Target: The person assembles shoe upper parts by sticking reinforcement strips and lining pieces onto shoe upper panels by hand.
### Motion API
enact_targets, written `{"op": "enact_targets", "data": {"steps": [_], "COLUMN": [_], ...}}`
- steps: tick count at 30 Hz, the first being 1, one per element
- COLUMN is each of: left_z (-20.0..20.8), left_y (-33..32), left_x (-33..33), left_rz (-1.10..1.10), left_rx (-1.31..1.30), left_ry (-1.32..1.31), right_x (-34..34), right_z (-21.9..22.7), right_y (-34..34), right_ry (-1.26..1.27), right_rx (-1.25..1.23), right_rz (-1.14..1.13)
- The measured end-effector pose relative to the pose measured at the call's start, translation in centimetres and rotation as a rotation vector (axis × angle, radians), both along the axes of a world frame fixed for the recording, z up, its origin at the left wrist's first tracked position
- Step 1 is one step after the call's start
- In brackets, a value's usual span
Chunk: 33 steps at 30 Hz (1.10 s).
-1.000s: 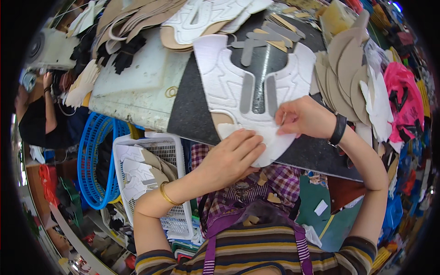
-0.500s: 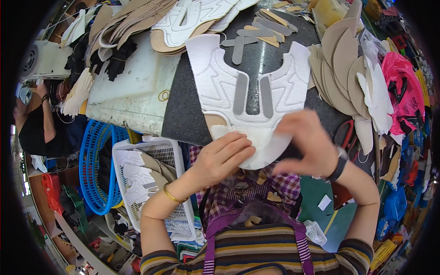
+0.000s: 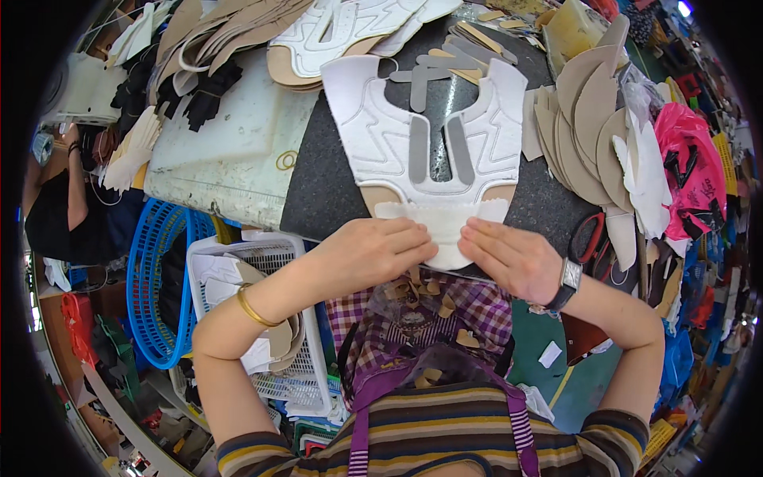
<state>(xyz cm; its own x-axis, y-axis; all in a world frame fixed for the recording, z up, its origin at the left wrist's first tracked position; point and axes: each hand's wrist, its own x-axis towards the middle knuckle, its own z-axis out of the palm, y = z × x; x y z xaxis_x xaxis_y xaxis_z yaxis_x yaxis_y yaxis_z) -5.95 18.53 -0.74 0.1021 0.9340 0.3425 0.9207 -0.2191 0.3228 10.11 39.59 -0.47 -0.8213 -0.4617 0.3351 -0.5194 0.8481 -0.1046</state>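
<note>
Black benchtop point(image 3: 548, 203) — white shoe upper point(image 3: 377, 151) | grey strips point(image 3: 419, 89) | beige panels point(image 3: 586, 119)

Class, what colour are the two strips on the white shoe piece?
Both strips are grey, shown in the head view.

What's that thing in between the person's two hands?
Between the left hand and the right hand is a white patch, at the lower end of the white shoe piece. The head view shows it.

My left hand point(image 3: 388, 248) and right hand point(image 3: 513, 258) touch a cream piece point(image 3: 447, 225) between them, at the near end of a white upper point(image 3: 372, 147); loose grey strips point(image 3: 419, 89) lie beyond both hands, beige pieces point(image 3: 584, 131) beyond my right.
</note>
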Motion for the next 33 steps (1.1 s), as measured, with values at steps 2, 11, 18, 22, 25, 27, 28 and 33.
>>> {"op": "enact_targets", "data": {"steps": [2,11,18,22,25,27,28,33], "left_z": [0.3,0.2,1.3,2.7,2.6,2.7,2.8,2.8], "left_y": [-0.1,0.5,1.3,2.0,2.0,1.5,1.3,1.5], "left_x": [-0.7,-2.6,-0.2,-0.8,-1.0,-0.6,-0.4,-0.6], "left_rz": [-0.081,-0.204,-0.033,-0.141,-0.213,-0.195,-0.172,-0.212], "left_rx": [0.014,-0.169,-0.148,-0.242,-0.237,-0.234,-0.231,-0.191], "left_ry": [0.010,-0.227,-0.143,-0.014,0.030,0.078,0.123,0.089], "right_x": [1.0,0.4,0.0,0.2,0.3,0.5,0.6,0.6], "right_z": [0.0,1.0,-0.5,-0.1,0.0,0.0,-0.1,-0.1], "right_y": [0.6,-1.2,-3.7,-3.7,-3.9,-4.2,-4.3,-4.8], "right_ry": [-0.147,-0.345,-0.144,-0.140,-0.113,-0.069,-0.028,-0.019], "right_rx": [0.063,-0.079,-0.291,-0.417,-0.414,-0.436,-0.459,-0.534], "right_rz": [0.007,-0.133,-0.199,-0.239,-0.229,-0.224,-0.215,-0.285]}}
